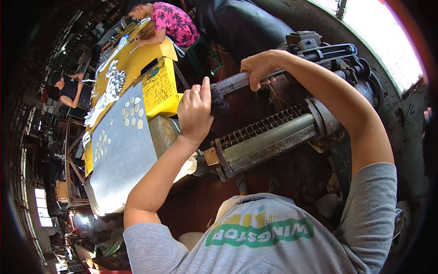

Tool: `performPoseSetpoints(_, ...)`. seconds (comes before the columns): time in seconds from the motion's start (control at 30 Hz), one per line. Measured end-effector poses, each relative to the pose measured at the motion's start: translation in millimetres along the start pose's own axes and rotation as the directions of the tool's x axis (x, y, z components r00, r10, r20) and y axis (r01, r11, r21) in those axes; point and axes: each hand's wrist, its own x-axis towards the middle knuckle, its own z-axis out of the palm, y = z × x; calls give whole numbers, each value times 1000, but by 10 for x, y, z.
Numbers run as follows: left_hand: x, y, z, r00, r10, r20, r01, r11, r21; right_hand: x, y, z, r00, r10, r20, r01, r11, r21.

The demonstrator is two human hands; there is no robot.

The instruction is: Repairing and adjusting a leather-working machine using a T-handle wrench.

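Note:
In front of me stands a worn metal machine with a thick bar [232, 84] running across it. The bar's near-left end carries a dark bunched wrap [219, 101], perhaps cloth. My left hand [195, 112] is closed at this wrap with its fingers curled; part of its grip is hidden. Farther right, my right hand [259, 68] lies over the bar from above, its fingers bent round it. Below both hands is a cylinder [271, 139] with a coil spring [260, 124] along its top. A brownish block [211, 156] sits at the cylinder's left end.
Left of the machine is a table with a grey sheet [121, 160] bearing several small pale pieces [132, 109]. Its yellow cover [159, 86] holds a dark phone-like slab [149, 67] and white strips [109, 93]. Two people [175, 23] work beyond. Gears [365, 68] stand at the right.

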Motion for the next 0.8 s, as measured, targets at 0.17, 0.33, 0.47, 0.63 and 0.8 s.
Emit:
performPoseSetpoints(0.17,-151,-279,159,984,114,-136,-123,991,-55,19,-119,-2,997,-15,74,13,999,40)
performPoseSetpoints(0.33,204,-315,-76,982,0,189,93,870,-484,-21,111,151,926,-186,-327,107,963,-247)
performPoseSetpoints(0.47,337,-754,26,698,122,705,610,414,-676,-148,-82,240,830,-298,-471,98,909,-404)
performPoseSetpoints(0.63,217,-696,8,755,68,652,604,313,-732,-53,-69,112,937,-194,-292,131,966,-223)
performPoseSetpoints(0.8,-4,-238,-12,989,-104,101,134,919,-370,24,-59,-55,996,39,76,-44,997,67)
